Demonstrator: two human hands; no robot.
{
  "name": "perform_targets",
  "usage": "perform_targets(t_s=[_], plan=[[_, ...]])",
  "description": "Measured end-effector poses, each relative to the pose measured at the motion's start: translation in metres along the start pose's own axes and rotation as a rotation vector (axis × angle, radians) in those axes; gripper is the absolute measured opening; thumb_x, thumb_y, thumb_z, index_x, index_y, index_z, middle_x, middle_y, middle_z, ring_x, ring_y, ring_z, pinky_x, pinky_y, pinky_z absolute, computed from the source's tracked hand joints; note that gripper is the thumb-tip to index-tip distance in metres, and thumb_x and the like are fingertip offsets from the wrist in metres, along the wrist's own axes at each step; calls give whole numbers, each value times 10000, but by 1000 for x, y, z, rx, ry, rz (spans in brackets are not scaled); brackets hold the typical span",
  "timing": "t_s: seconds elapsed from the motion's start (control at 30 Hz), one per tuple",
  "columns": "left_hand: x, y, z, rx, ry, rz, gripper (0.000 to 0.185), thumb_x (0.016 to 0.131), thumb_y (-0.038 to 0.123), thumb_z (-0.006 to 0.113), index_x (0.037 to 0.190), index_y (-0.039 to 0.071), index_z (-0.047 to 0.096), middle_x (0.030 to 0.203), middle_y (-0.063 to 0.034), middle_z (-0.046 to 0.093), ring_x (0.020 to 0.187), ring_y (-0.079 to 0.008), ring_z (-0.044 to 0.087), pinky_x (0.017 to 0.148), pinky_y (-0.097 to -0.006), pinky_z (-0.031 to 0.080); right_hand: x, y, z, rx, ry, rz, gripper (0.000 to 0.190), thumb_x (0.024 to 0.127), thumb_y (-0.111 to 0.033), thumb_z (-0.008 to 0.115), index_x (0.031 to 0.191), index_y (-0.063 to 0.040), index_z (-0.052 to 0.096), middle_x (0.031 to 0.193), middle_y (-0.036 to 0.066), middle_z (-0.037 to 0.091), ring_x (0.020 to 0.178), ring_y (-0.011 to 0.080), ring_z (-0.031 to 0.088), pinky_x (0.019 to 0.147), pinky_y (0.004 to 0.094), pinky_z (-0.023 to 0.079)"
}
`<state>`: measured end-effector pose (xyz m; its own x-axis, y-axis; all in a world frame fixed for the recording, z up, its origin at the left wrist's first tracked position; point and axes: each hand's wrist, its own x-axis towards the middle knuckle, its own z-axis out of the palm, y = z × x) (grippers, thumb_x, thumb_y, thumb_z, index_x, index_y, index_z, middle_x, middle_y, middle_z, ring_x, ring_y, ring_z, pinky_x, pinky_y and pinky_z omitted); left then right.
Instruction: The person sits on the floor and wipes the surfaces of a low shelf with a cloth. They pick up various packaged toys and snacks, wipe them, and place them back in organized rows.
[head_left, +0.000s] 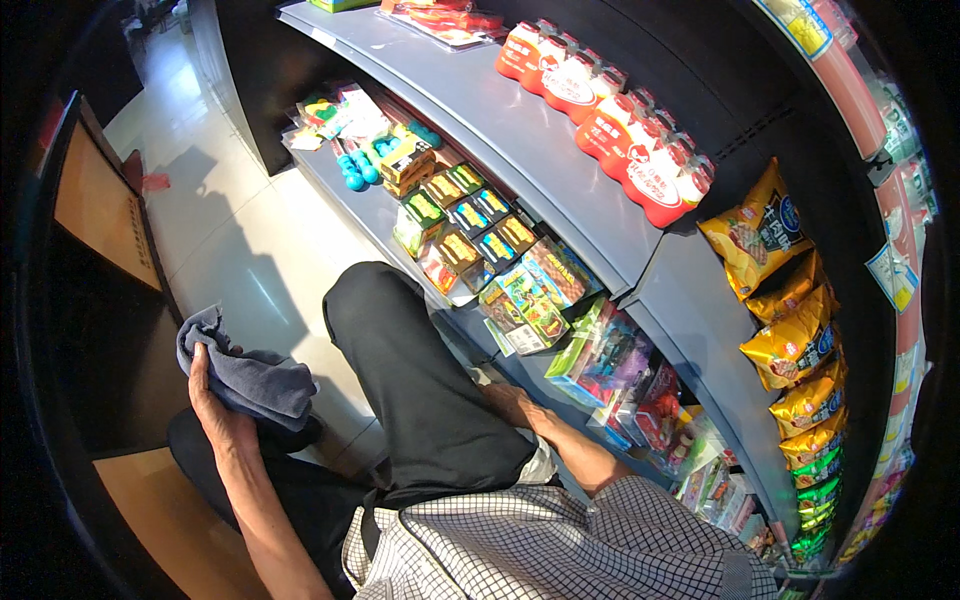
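My left hand (214, 409) grips a folded grey cloth (259, 379) out to the left, above the floor. The thumb lies along the cloth's near side. On the other side of my raised knee, my right hand (504, 401) hangs low beside the bottom shelf. My black trouser leg hides its fingers, so what it touches does not show. Nearest to it are boxed toys in clear packaging (600, 352) and a colourful toy box (525, 307) on the lower shelf.
Small boxes (457, 251) and blue dumbbell-shaped toys (356, 171) share the low shelf. Above stand shrink-wrapped red-and-white drink bottles (607, 124) on a grey shelf (450, 75). Yellow snack bags (787, 337) line the right. A cardboard-coloured panel (101, 202) borders the pale tiled floor (217, 255).
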<state>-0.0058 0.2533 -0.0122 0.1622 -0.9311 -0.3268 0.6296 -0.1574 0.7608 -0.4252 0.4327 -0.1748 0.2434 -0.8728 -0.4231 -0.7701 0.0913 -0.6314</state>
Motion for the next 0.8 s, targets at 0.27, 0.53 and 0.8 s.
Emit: perform_targets(t_s=[0.27, 0.53, 0.8], plan=[[11, -1, 3, 19, 49, -14, 339, 946, 367, 681, 1137, 89, 647, 946, -81, 700, 842, -218, 690, 785, -377, 598, 32, -34, -4, 2, -120, 10, 310, 958, -92, 574, 1266, -110, 602, 1095, 121, 705, 1002, 316, 668, 845, 433, 514], [18, 5, 4, 122, 45, 7, 471, 948, 360, 668, 1315, 80, 577, 1081, -95, 671, 913, -220, 677, 854, -388, 594, 76, -51, 40, 15, -248, -15, 304, 958, -97, 576, 1261, -103, 602, 1084, 127, 704, 990, 317, 666, 841, 435, 514], [65, 35, 17, 386, 4, 92, 481, 931, 394, 698, 1258, 49, 627, 1027, -90, 699, 895, -200, 692, 792, -350, 601, 92, -39, 60, 62, -324, 34, 299, 958, -103, 579, 1256, -95, 602, 1074, 133, 702, 978, 319, 664, 836, 437, 515]])
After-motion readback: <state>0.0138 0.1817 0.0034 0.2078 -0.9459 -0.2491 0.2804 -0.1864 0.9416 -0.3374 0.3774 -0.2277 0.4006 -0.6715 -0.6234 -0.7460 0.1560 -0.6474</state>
